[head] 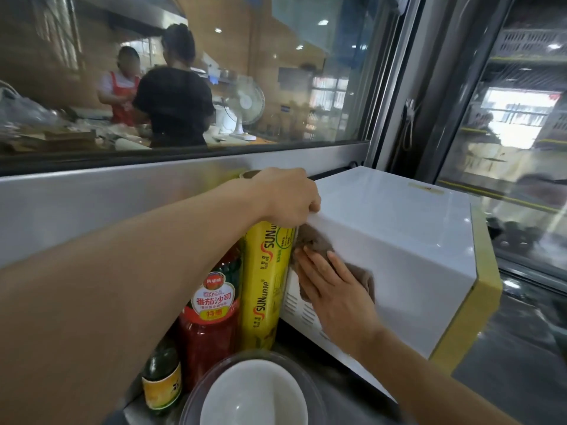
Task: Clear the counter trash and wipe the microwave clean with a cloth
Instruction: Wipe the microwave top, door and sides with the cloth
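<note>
Nearest, a white bowl is seen, while farther off the brown cloth is pressed by the flat, straight-fingered right hand against the white microwave's left side, its top edge gripped by the left hand; wiping is judged underway, not finished.

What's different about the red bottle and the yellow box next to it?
The red sauce bottle is rounded and see-through; the yellow wrap box is a long, straight-sided carton. The box stands taller than the bottle and sits right beside the microwave, while the bottle stands farther from it. Both stand upright and carry printed labels.
</note>
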Motion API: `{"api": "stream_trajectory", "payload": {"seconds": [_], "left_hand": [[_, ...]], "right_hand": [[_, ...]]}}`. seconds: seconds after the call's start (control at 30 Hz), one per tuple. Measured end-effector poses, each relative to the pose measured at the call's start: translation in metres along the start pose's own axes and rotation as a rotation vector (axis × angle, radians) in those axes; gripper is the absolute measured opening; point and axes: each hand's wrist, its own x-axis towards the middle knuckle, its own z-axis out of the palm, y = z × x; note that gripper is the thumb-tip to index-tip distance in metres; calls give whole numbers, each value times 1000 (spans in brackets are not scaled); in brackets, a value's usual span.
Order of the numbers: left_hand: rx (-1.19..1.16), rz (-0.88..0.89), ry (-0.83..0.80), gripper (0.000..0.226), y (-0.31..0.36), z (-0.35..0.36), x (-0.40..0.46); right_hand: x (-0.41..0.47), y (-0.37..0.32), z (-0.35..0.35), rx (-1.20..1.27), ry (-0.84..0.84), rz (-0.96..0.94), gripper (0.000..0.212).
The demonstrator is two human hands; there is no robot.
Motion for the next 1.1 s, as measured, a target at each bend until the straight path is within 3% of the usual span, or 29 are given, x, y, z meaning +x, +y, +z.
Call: {"api": "stream_trajectory", "payload": {"seconds": [0.17, 0.23, 0.37, 0.47, 0.53, 0.7, 0.8, 0.97, 1.1], "left_hand": [[-22, -2, 40, 49, -1, 2, 2], [-23, -3, 43, 47, 0, 2, 2], [18, 1, 58, 38, 0, 3, 1], [23, 9, 69, 36, 0, 5, 0], [17, -1, 78, 37, 0, 6, 0], [-23, -32, 104, 40, 0, 7, 3], [-21, -32, 94, 37, 1, 6, 4], [171, 1, 18, 36, 10, -7, -1], [268, 80, 150, 47, 40, -1, -4]], "right_hand": [[-25, -29, 29, 85, -210, -219, 60], [-28, -22, 22, 92, -169, -183, 57], [-17, 16, -10, 34, 106, 38, 55], [-14, 27, -18, 134, 131, 154, 58], [-26, 15, -5, 132, 128, 111, 59], [-65, -17, 27, 43, -74, -143, 49], [-65, -4, 16, 0, 5, -107, 50], [-53, 50, -27, 73, 191, 101, 53], [-66, 40, -14, 133, 206, 105, 52]]}}
